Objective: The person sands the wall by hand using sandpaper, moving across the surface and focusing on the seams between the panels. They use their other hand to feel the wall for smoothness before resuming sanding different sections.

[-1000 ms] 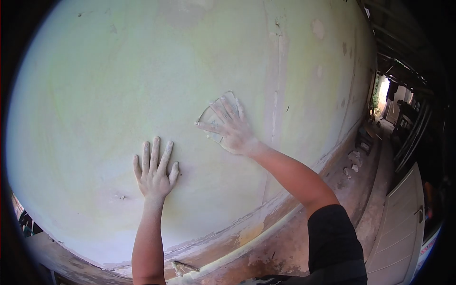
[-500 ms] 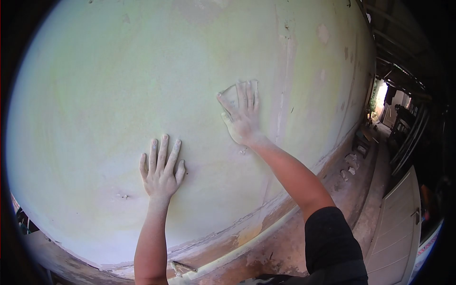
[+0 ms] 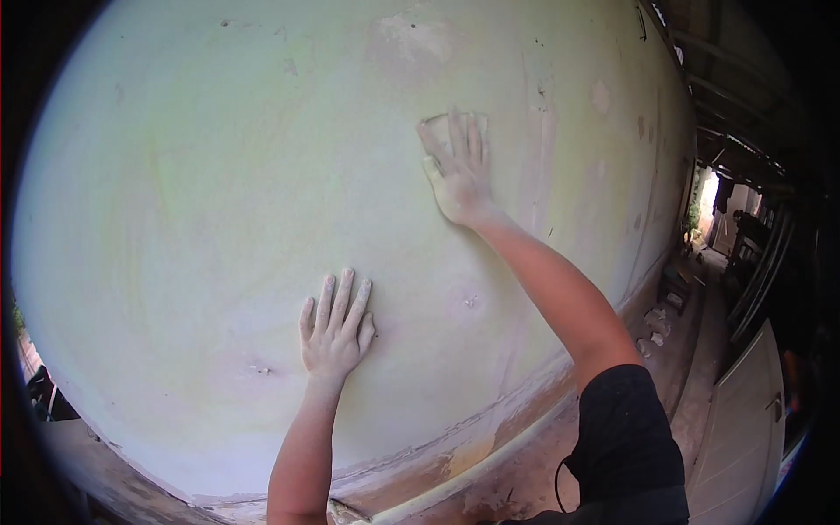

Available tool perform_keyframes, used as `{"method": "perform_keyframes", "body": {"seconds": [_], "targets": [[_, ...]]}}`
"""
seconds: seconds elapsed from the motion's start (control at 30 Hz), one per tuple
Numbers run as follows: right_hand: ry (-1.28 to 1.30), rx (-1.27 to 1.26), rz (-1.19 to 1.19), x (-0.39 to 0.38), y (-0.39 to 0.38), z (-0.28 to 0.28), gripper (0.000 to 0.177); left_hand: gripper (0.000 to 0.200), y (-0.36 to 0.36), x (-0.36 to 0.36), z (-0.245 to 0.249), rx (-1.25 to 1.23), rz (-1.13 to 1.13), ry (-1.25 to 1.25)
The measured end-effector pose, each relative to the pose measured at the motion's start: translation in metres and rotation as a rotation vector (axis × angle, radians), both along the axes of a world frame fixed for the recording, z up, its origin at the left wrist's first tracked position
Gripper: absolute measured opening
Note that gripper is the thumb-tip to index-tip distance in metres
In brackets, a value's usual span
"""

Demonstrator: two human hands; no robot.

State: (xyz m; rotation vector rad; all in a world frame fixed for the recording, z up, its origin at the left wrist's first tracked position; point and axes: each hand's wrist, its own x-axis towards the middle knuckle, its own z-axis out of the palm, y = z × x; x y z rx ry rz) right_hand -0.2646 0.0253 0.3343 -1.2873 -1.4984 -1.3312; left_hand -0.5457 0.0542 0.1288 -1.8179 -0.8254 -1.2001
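Observation:
A pale green wall [image 3: 236,192] with whitish and pinkish patches fills most of the view. My right hand [image 3: 462,179], coated in pale dust, presses a thin dusty piece of sandpaper [image 3: 435,123] flat against it; the sheet's upper edge and a corner show around the fingers, and the rest is hidden under the hand. Lower and to the left, my left hand [image 3: 335,337] rests on the wall, empty, fingers stretched and apart. It is dusty too.
A ledge [image 3: 437,499] runs along the wall's foot. Rubble pieces [image 3: 656,324] lie on the floor at right, near a white door panel [image 3: 739,429]. Farther back, a cluttered passage leads to a bright opening [image 3: 703,197].
My right hand has slid upward over the wall with the sandpaper. My left hand stays at about the same spot on the wall, while the whole view has shifted slightly.

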Motion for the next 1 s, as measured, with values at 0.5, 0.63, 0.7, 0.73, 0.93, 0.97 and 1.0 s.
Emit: {"method": "perform_keyframes", "body": {"seconds": [0.5, 0.63, 0.7, 0.73, 0.93, 0.97, 1.0], "targets": [[0.167, 0.049, 0.134, 0.066, 0.000, 0.069, 0.051, 0.067, -0.018, -0.051, 0.130, -0.187, -0.011, 0.055], [0.287, 0.210, 0.193, 0.043, 0.015, 0.061, 0.050, 0.067, -0.007, -0.052, 0.181, -0.046, 0.131, 0.036], [0.051, 0.108, 0.166, 0.018, 0.004, 0.012, 0.051, 0.068, -0.008, -0.046, 0.179, -0.056, 0.133, 0.016], [-0.060, 0.011, 0.162, 0.007, -0.007, -0.018, 0.053, 0.068, -0.008, -0.045, 0.177, -0.065, 0.141, 0.000], [-0.402, -0.165, 0.057, 0.047, -0.015, -0.020, 0.057, 0.068, -0.007, -0.047, 0.175, -0.048, 0.156, -0.012], [-0.344, -0.110, 0.057, 0.047, -0.020, 0.001, 0.053, 0.067, -0.007, -0.047, 0.174, -0.055, 0.174, -0.013], [-0.288, -0.055, 0.056, 0.048, -0.022, 0.025, 0.049, 0.067, -0.006, -0.047, 0.175, -0.054, 0.173, -0.015]]}}
